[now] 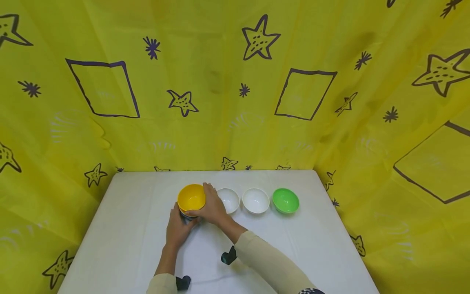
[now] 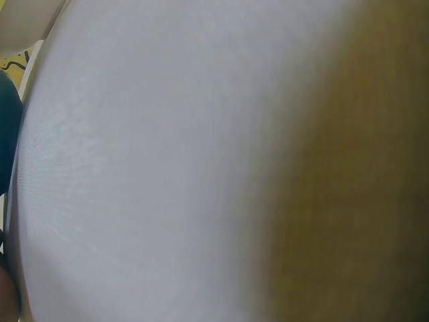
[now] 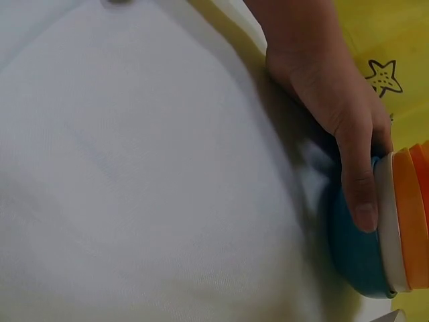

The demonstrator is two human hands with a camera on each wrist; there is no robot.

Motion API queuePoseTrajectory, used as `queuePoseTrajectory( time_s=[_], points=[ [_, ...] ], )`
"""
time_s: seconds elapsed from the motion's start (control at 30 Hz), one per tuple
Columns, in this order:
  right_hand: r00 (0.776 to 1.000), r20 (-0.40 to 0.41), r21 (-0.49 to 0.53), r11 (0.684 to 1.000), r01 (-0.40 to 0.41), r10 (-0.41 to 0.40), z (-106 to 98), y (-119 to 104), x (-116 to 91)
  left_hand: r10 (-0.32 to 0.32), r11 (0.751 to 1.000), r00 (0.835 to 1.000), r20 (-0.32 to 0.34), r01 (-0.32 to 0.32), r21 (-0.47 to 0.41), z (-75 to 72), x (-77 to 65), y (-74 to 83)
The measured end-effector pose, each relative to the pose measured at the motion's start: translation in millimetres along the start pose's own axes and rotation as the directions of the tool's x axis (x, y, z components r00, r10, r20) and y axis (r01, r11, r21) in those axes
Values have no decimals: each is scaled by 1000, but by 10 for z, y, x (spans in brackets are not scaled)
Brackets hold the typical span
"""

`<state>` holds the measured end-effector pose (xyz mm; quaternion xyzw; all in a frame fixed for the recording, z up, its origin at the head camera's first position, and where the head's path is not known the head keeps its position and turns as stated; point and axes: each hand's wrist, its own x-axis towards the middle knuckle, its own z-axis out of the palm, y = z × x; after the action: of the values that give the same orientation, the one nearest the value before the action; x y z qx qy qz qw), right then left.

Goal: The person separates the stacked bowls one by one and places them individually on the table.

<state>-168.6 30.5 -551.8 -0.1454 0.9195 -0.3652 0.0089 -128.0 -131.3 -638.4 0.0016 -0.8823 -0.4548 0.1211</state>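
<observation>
A stack of nested bowls stands at the left of the row in the head view, with a yellow bowl on top. In the right wrist view the layers beneath show: a blue bowl lowest, then a white bowl and an orange bowl. My left hand grips the stack low on its near left side, thumb across the blue bowl. Around the yellow bowl's right side, my right hand holds on, thumb in front and fingers behind. The left wrist view shows mostly blurred cloth.
Right of the stack, a white bowl, partly behind my right hand, a second white bowl and a green bowl stand in a row. They rest on a white-covered table. A patterned yellow curtain surrounds its back and sides.
</observation>
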Motion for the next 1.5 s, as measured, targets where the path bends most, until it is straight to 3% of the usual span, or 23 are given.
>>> queuePoseTrajectory(
  time_s=[0.23,0.5,0.9,1.13,1.5],
  points=[
    [1000,-1,-37,999,-12,12,-7,-12,-13,-40,999,999,35,40,17,10,19,-39],
    [1000,-9,-37,999,17,-18,20,29,-18,-8,1000,1000,12,8,-23,-7,-4,-4],
    [1000,-14,45,999,-3,4,7,29,-28,-15,1000,1000,16,15,-18,2,-6,20],
    [999,-46,62,998,26,-23,-72,-67,-8,-65,998,997,34,65,-7,-20,-11,59],
    [992,-88,90,991,102,-94,-195,-155,32,-51,999,998,36,51,6,-25,-16,32]
  ],
)
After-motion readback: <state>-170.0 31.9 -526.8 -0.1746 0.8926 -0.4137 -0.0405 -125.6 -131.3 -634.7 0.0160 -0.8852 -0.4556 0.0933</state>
